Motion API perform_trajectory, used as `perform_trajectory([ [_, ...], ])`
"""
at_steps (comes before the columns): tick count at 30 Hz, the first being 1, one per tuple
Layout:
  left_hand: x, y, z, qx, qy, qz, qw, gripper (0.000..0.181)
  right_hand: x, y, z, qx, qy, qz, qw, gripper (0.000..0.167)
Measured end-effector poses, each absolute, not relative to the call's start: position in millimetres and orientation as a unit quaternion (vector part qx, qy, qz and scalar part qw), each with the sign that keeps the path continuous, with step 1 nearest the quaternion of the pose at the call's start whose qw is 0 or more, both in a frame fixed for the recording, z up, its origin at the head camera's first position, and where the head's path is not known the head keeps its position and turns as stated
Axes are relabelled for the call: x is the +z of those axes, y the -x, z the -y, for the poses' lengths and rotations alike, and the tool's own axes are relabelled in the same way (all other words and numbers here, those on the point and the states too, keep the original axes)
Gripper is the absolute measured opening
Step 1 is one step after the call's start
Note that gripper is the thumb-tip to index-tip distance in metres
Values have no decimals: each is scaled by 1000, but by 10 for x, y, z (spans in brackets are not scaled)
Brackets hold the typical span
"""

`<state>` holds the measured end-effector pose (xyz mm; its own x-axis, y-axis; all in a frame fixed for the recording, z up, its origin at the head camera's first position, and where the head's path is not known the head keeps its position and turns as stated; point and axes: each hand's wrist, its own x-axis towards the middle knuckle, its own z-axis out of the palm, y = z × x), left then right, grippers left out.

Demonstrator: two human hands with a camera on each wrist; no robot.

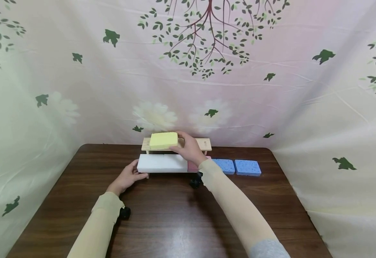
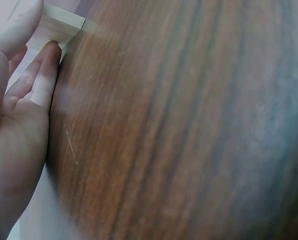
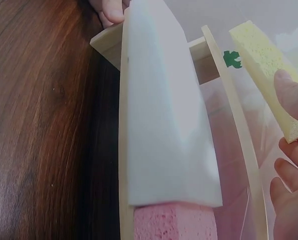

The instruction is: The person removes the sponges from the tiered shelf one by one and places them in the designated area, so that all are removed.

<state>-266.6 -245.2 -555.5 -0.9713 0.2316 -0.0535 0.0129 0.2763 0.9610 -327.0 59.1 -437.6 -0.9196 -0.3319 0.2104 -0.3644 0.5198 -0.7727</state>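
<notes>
Here at mid-frame, my right hand (image 1: pixel 189 147) pinches the yellow sponge (image 1: pixel 163 141) by its right end, long axis parallel to the wooden rack (image 1: pixel 205 144) (my left hand (image 1: pixel 127 179), farther off, holds the rack's left end).

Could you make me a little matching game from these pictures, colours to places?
1. yellow sponge
2. pink sponge
3. white section
4. blue sponges

Places, as the head view shows them:
A. nearest the left hand
B. furthest right of the four
C. held by the right hand's fingers
D. between two other colours, partly behind the right arm

Pairs: 1-C, 2-D, 3-A, 4-B
</notes>
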Motion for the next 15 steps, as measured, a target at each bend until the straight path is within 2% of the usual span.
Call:
perform_trajectory([
  [5,-5544,2664,2449,600,-76,-791,94,89,-4389,3249,-656,444,-209,871,28,66],
  [15,-5539,2651,2452,599,-68,-791,99,89,-4381,3133,-793,460,-204,864,13,65],
])
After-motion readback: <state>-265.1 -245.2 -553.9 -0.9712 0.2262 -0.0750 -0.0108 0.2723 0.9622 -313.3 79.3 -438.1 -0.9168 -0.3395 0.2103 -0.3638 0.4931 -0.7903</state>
